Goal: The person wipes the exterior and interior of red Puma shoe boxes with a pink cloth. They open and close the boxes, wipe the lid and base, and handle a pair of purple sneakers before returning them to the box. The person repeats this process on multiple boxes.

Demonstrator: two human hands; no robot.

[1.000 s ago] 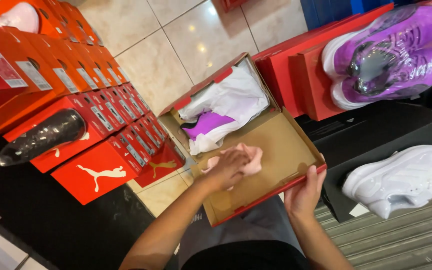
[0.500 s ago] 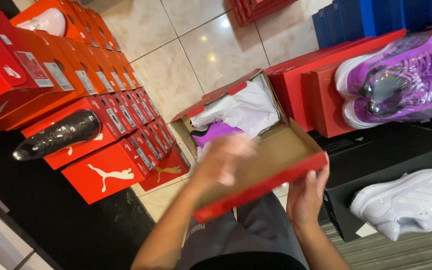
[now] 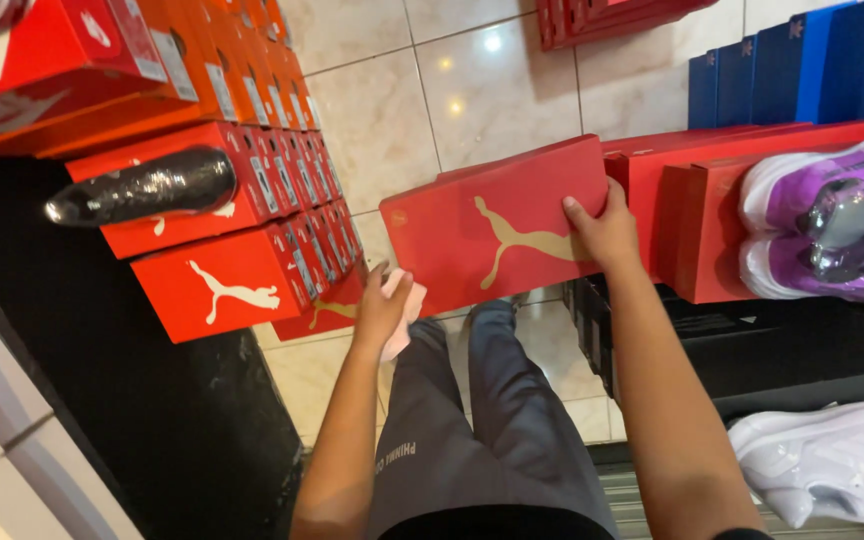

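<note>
Hands frame a closed red shoebox [image 3: 497,235] held out above the tiled floor [image 3: 392,110], its lid facing up with a gold leaping-animal mark across it; the right hand [image 3: 604,232] grips the box's right end, fingers [image 3: 580,215] curled over the lid edge and clenched on it; the left hand [image 3: 382,308] sits at the box's lower left corner, fingers closed around a crumpled pale pink cloth [image 3: 404,312] that touches the corner; whether that hand also bears on the box itself I cannot tell; below the box run the person's grey trousers [image 3: 472,430]. To the left, rows of red shoeboxes [image 3: 222,280] stand packed side by side on a black display stand [image 3: 102,400], and a black glossy shoe [image 3: 142,188] lies on top of one of them; to the right, just beside the held box, more red boxes [image 3: 697,215] carry a purple and white sneaker [image 3: 832,225]; a white sneaker [image 3: 832,470] rests lower down at the right edge; blue boxes [image 3: 802,75] stand behind.
</note>
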